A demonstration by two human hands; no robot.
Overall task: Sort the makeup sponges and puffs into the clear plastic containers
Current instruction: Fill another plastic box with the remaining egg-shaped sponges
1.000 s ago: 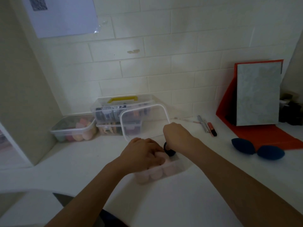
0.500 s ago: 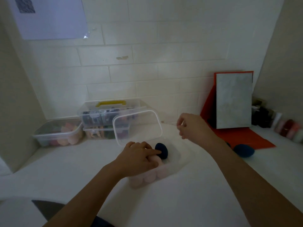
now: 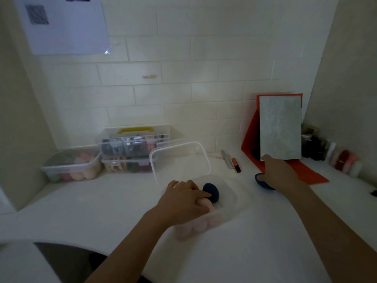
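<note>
White desk (image 3: 255, 237) carried the clear container (image 3: 231, 194), where the left hand (image 3: 183, 201) lay flat on pink sponges (image 3: 201, 224), while the right hand (image 3: 279, 174) had its grip curled round a loose blue sponge (image 3: 263, 183), likely to be lifted across next.

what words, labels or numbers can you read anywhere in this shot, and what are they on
No text here can be read.
paper sheet on the wall: dark square patches, perhaps a code, too blurred to read.
organiser box with the yellow handle: no legible label.
pens on the counter: any print is too small.
bottles at far right: too small and blurred.
</note>
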